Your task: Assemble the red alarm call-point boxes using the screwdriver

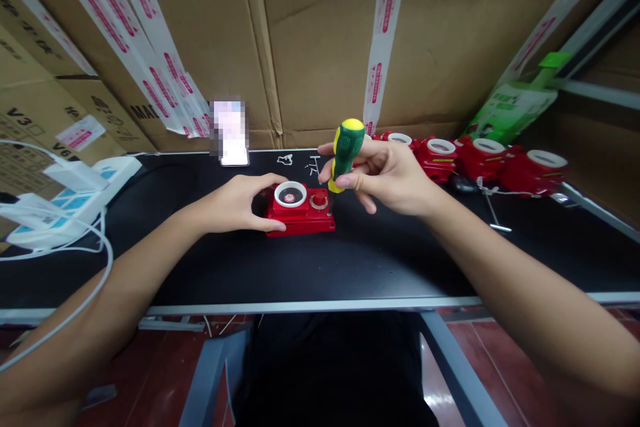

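Observation:
A red device [300,219] with a white ring around a dark round window and a smaller red knob lies on the black table. My left hand [247,203] grips its left end, thumb along the front and fingers behind. Above the device's right end, my right hand [383,173] holds a screwdriver [349,147] with a green and yellow handle between thumb and fingers. The screwdriver stands nearly upright, its shaft pointing down at the front right corner of the device. Whether the tip sits in a screw is too small to tell.
Several similar red devices [483,159] stand in a row at the back right, near a T-handled tool [495,213]. Small metal parts [313,165] and a phone [234,140] are at the back. A white power strip [75,200] with cables is at left; cardboard boxes [320,47] rise behind.

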{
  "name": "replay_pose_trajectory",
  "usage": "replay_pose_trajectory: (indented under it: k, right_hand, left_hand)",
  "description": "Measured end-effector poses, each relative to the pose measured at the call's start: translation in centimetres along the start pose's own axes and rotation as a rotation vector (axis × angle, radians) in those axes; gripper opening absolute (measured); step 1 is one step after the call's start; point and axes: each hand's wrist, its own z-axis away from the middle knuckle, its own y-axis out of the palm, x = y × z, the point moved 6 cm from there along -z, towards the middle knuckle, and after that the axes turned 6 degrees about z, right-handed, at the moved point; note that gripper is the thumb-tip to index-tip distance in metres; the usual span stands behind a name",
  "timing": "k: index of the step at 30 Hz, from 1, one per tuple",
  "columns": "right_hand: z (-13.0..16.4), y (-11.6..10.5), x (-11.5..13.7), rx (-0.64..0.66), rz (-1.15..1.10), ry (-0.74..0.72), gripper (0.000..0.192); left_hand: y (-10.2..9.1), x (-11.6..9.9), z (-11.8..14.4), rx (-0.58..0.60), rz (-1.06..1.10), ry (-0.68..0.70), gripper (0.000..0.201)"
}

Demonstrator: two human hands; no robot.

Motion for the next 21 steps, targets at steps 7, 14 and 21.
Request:
replay_pose_trajectory:
  k: [7,14,21]
  right_hand:
    - [0.22,0.81,0.50,-0.041,0.067,-0.090,0.041]
    - [-0.09,0.20,0.26,-0.206,0.188,-0.130,0.046]
    - [-0.21,0.29,0.49,-0.180,0.177,-0.152,0.047]
  left_hand:
    - [-0.13,0.04,0.05,-0.003,-0.034,-0.001,0.081]
    - [-0.19,0.02,0.13,-0.001,-0.060,0.006,0.081]
    - [-0.13,0.13,0.18,0.018,-0.037,-0.003,0.086]
